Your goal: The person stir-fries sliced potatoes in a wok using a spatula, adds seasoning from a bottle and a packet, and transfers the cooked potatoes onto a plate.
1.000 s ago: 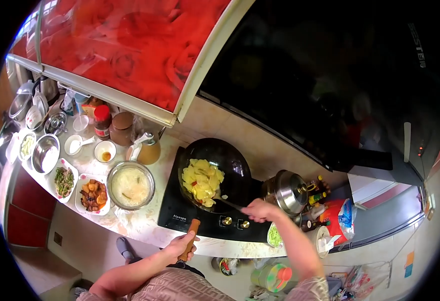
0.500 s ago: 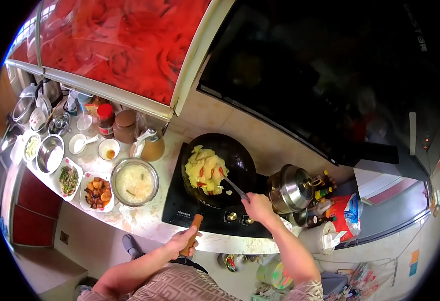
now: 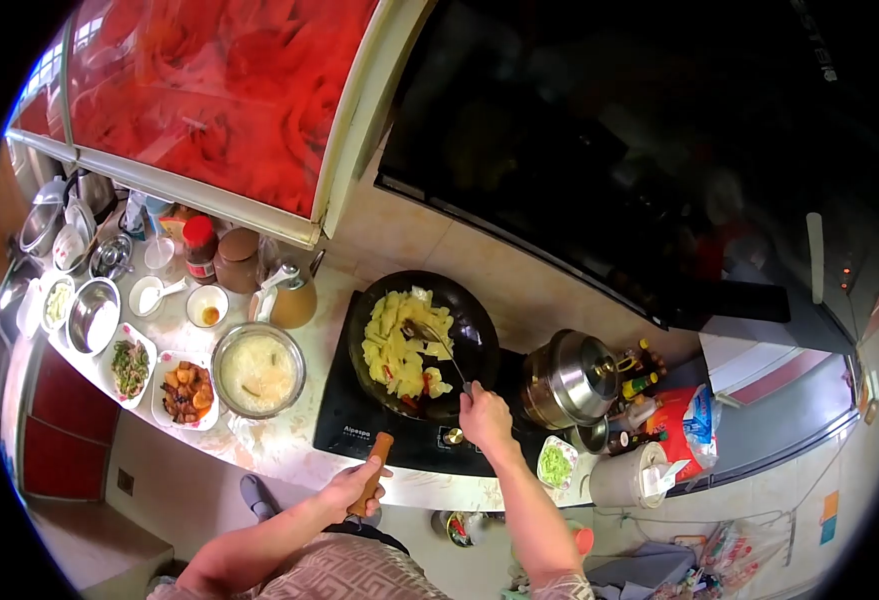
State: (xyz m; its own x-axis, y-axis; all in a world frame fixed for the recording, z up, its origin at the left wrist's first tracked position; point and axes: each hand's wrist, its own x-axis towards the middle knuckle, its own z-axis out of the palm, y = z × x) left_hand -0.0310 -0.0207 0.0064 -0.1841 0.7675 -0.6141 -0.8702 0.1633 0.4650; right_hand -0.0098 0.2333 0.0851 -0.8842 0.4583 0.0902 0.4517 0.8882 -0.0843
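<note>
A dark wok (image 3: pixel 471 335) sits on the black cooktop (image 3: pixel 344 425), holding yellow slices (image 3: pixel 389 345) with bits of red pepper. My right hand (image 3: pixel 485 418) is closed round the handle of a metal spatula (image 3: pixel 456 368), whose head lies among the slices near the wok's middle. Just in front of the cooktop, my left hand (image 3: pixel 354 487) wraps round the brown wooden wok handle (image 3: pixel 373 470); where it joins the wok cannot be made out.
Left on the counter are a bowl of pale liquid (image 3: pixel 259 370), a plate of braised chunks (image 3: pixel 187 391), a plate of greens (image 3: pixel 130 368) and jars. To the right stand a lidded steel pot (image 3: pixel 569 380), a small green dish (image 3: pixel 556 463), bottles and a white canister (image 3: pixel 624 478).
My right hand has moved left with the spatula, whose head has gone from the slices' right edge into their middle. The slices have shifted in the wok. My left hand keeps its hold.
</note>
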